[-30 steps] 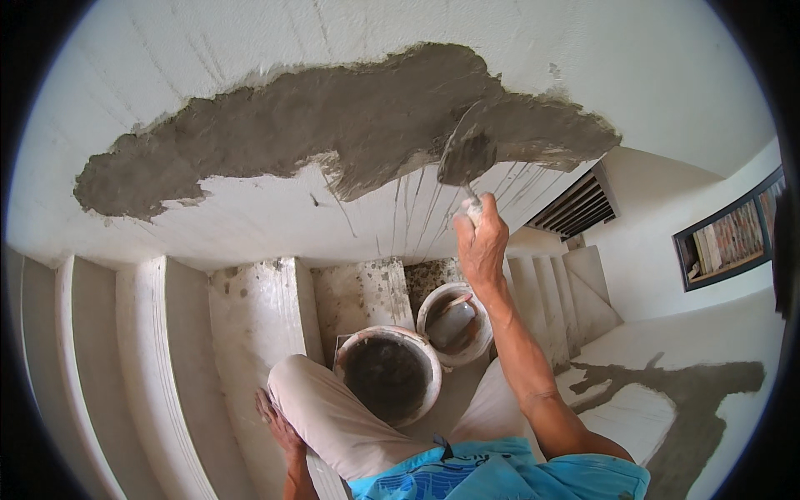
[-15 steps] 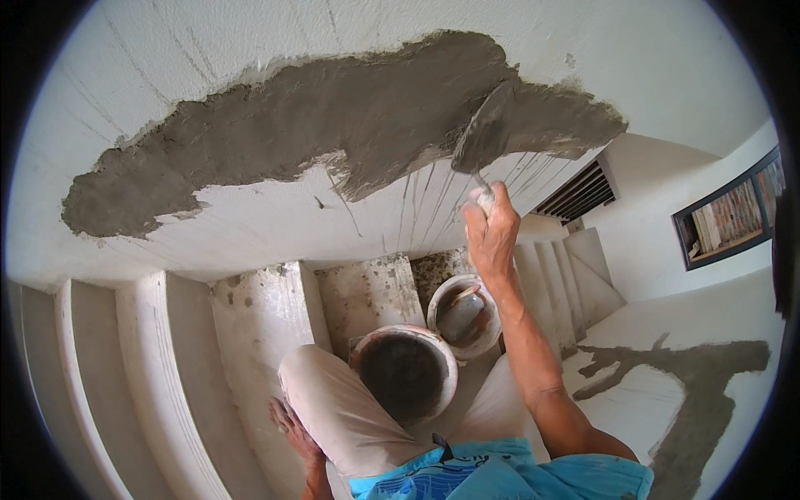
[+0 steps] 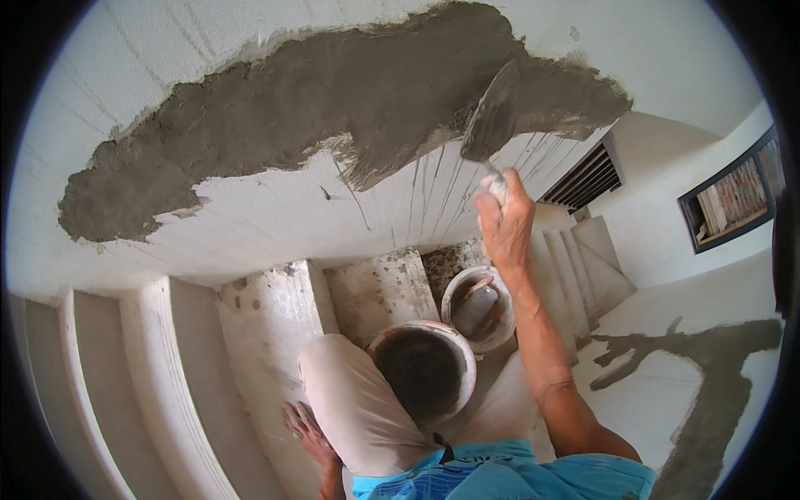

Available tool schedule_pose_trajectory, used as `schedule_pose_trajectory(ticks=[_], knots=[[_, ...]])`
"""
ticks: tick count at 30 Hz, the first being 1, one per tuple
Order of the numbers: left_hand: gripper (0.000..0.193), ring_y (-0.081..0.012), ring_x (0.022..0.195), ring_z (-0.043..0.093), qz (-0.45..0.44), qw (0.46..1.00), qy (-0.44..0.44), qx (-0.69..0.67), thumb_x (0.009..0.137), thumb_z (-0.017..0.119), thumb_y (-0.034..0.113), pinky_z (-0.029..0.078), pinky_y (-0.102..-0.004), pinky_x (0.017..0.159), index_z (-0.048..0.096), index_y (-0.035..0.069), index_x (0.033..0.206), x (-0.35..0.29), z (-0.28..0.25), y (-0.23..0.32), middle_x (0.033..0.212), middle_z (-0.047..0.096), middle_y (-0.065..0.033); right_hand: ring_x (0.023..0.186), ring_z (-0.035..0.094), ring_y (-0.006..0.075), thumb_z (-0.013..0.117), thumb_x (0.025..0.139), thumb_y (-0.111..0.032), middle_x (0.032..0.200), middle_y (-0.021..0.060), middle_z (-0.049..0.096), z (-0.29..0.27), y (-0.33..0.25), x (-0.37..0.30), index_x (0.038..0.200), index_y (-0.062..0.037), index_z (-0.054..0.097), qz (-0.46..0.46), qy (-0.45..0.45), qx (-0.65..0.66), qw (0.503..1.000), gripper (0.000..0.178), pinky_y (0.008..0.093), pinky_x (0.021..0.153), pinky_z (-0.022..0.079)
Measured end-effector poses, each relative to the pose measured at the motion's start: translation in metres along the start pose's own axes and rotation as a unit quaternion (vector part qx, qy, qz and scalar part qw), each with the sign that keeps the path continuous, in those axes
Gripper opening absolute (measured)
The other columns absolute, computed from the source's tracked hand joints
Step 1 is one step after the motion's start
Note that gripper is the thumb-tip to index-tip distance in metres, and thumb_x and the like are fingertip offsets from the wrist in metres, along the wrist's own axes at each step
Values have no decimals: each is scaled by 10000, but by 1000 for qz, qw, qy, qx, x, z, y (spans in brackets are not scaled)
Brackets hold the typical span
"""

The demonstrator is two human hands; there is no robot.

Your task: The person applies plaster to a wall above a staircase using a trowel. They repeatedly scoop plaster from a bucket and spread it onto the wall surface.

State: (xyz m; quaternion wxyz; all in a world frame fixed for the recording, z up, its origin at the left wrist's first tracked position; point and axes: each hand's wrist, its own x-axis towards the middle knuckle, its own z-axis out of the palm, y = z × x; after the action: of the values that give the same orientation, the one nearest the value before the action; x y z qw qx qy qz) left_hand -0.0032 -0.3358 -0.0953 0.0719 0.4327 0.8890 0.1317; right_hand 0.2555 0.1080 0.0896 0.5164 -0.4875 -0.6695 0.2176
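In my right hand point(image 3: 507, 218) is the handle of a trowel point(image 3: 493, 117), my fingers wrapped round it. Its mortar-smeared blade lies over the right part of a wide grey mortar patch point(image 3: 333, 92) on the white wall; whether the whole face touches cannot be told. My left hand point(image 3: 310, 432) rests on a stair tread beside my left knee, fingers stretched out and holding nothing. Between my knees stands a bucket point(image 3: 468, 350) of dark grey mortar point(image 3: 417, 375). Just beyond it, a second bucket point(image 3: 510, 329) holds murky water and a tool point(image 3: 478, 307), partly sunk.
Pale stairs point(image 3: 192, 367) run along the wall on the left, and more steps point(image 3: 575, 275) continue at the right. A slatted vent opening point(image 3: 585, 177) and a dark-framed window point(image 3: 729, 204) are at the right. Another grey mortar patch point(image 3: 708, 400) marks the pale surface at lower right.
The view has shifted slightly, moving the wall patch up and the buckets to the right in the picture. My right hand still grips the trowel over the patch; my left hand stays on the tread.
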Motion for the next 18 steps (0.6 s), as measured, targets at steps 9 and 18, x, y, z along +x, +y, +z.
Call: schedule_pose_trajectory(ticks=[9,18], knots=[[875,-466,1494,203,24,1000,5,-16,967,379,642,168,-563,1220,297,9,1566,-1,-4,5,1630,222,-259,653,629,425,625,852,-53,707,211,601,33,0,-29,913,1,508,-88,-129,-121,980,143,488,594,479],[776,-463,1511,155,-9,1000,-24,16,1001,415,518,146,-555,1228,275,11,1572,-1,-10,10,1632,209,-261,634,623,439,621,848,-36,688,234,596,45,-19,-9,900,18,498,-47,-22,-59,997,143,481,562,474]])
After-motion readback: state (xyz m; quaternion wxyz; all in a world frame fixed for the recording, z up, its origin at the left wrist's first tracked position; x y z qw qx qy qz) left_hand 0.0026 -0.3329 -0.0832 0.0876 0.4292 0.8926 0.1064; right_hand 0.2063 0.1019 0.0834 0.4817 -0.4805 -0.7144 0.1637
